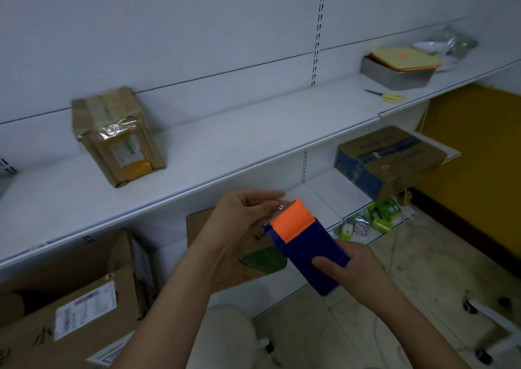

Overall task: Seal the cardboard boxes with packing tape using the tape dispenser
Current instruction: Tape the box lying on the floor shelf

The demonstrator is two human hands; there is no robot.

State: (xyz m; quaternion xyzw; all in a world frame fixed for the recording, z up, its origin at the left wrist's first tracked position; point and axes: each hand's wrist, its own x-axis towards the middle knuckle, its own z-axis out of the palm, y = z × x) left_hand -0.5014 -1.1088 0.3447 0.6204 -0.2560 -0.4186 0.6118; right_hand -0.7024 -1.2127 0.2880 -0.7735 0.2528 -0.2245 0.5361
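Head view: the right hand (345,267) grips the blue tape dispenser (307,244) below the shelf (225,148); the left hand (242,213) pinches at its orange end. A taped cardboard box (115,134) lies on the shelf, well apart.

A pale wall (169,16) with slotted uprights (318,30) carries long white shelves (239,143). At the right a yellow panel (479,171) meets the worn, light floor (423,270) (dim, cool light throughout).
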